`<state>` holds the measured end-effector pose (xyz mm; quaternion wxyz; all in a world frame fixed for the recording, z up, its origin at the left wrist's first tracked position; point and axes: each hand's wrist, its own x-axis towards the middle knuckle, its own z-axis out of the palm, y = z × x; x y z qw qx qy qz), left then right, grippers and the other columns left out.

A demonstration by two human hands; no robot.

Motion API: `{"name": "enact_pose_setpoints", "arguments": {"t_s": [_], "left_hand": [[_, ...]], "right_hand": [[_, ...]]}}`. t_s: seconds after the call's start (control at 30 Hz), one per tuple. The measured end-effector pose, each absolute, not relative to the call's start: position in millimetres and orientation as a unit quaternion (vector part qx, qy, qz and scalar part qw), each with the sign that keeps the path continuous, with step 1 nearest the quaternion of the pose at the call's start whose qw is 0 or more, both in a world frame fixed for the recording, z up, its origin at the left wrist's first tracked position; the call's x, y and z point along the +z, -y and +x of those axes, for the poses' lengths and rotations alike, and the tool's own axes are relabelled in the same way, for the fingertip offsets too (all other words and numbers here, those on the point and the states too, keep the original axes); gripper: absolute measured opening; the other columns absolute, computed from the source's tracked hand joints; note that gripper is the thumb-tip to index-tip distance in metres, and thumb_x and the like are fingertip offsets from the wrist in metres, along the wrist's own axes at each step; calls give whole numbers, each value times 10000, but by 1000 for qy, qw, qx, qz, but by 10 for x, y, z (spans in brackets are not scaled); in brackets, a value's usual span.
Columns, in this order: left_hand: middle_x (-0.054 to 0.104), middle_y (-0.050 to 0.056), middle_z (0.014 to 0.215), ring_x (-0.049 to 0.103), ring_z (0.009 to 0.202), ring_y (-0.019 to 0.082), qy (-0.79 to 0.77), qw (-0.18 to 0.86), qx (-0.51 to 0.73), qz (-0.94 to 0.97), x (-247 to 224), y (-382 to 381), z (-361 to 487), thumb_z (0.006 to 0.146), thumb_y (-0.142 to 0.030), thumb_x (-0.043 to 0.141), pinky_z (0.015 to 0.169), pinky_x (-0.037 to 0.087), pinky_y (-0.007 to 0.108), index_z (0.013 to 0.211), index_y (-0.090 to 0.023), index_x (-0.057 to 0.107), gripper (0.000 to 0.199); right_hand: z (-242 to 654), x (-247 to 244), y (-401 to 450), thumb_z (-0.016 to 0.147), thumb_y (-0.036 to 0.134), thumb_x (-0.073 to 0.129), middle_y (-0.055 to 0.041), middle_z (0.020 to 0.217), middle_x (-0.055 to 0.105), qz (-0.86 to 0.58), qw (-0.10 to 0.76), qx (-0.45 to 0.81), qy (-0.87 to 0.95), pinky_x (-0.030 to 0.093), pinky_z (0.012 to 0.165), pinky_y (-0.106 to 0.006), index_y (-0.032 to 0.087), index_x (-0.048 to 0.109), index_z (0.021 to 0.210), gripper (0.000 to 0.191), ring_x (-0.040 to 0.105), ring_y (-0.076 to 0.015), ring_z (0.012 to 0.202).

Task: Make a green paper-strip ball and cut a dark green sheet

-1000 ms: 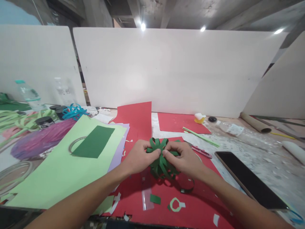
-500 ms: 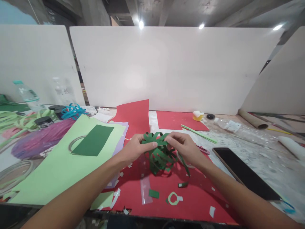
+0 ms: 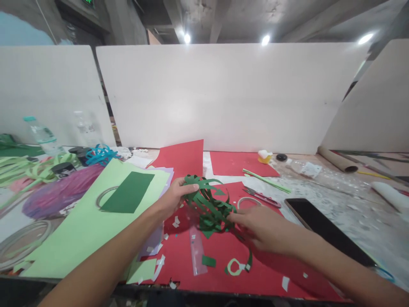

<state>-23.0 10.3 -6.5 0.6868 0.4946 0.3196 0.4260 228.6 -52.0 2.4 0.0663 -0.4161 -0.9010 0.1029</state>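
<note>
A bundle of curled dark green paper strips (image 3: 212,204) hangs over the red paper (image 3: 179,264) in the middle of the table. My left hand (image 3: 177,196) pinches its upper left end between thumb and fingers. Lower down on the right side, my right hand (image 3: 255,224) has its fingers closed on the green strips. One long strip trails below that hand, beside a light green paper ring (image 3: 234,267). A clear ruler (image 3: 197,251) and a small green rectangle (image 3: 208,261) lie just below the bundle.
Scissors (image 3: 262,197) and a tape roll (image 3: 249,202) lie behind my right hand. A phone (image 3: 326,230) is at the right. Light green sheets (image 3: 79,238) bear a dark green piece (image 3: 131,192) at the left. Water bottles (image 3: 41,134) stand farther back.
My right hand has moved down and right, away from my left hand, onto lower strips. The bundle has spread open, and the scissors and tape roll now show more.
</note>
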Motion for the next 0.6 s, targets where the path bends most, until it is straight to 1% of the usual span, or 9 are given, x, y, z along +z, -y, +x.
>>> {"name": "enact_pose_setpoints", "arguments": {"t_s": [0.1, 0.17, 0.23, 0.27, 0.33, 0.43, 0.5, 0.6], "left_hand": [[630, 11, 573, 576, 507, 109, -301, 689, 428, 502, -71, -104, -238, 639, -282, 764, 506, 461, 203, 659, -108, 642, 213], [633, 17, 584, 583, 522, 118, -294, 690, 435, 498, -79, -110, -253, 621, -269, 754, 525, 471, 215, 667, -107, 642, 202], [640, 27, 592, 590, 526, 130, -299, 694, 441, 485, -86, -116, -275, 599, -261, 743, 531, 480, 227, 681, -106, 642, 202], [642, 30, 592, 592, 524, 133, -303, 695, 445, 477, -88, -117, -288, 591, -256, 740, 529, 481, 230, 685, -109, 638, 202], [633, 26, 576, 582, 505, 132, -300, 699, 450, 469, -84, -115, -316, 567, -248, 747, 509, 476, 227, 676, -115, 623, 212], [610, 20, 558, 556, 483, 129, -271, 712, 430, 484, -66, -102, -348, 547, -258, 772, 490, 465, 230, 686, -117, 622, 249], [626, 35, 605, 575, 523, 143, -248, 718, 407, 507, -56, -96, -358, 558, -283, 783, 521, 477, 242, 741, -111, 647, 285], [644, 53, 677, 601, 600, 158, -217, 713, 371, 554, -57, -97, -356, 604, -324, 782, 586, 487, 250, 806, -104, 676, 317]], "right_hand": [[2321, -67, 496, 747, 33, 480, -97, 848, 675, -417, 54, 60, 905, 383, 618, -325, 218, 658, 984, 350, 608, -254, 771], [2368, -54, 465, 777, 77, 505, -93, 900, 690, -430, 105, 91, 892, 418, 676, -334, 218, 665, 1013, 318, 618, -249, 815], [2425, -17, 446, 834, 160, 519, -66, 928, 705, -441, 168, 162, 867, 444, 720, -329, 237, 664, 1075, 292, 627, -217, 809], [2451, -2, 442, 864, 209, 516, -53, 914, 710, -445, 194, 201, 850, 452, 722, -320, 245, 666, 1091, 274, 630, -200, 790], [2493, 2, 438, 909, 325, 500, -40, 815, 702, -458, 241, 271, 811, 457, 672, -300, 231, 688, 1060, 259, 620, -176, 710], [2518, -46, 427, 918, 473, 481, -38, 692, 647, -490, 331, 335, 734, 446, 603, -290, 178, 701, 1004, 378, 588, -168, 643], [2516, -83, 410, 909, 518, 480, -20, 626, 586, -510, 390, 347, 683, 423, 561, -284, 149, 689, 1011, 436, 546, -152, 592], [2489, -88, 363, 907, 525, 483, 27, 551, 478, -507, 439, 364, 647, 360, 500, -265, 139, 664, 1034, 445, 460, -117, 510]]}}
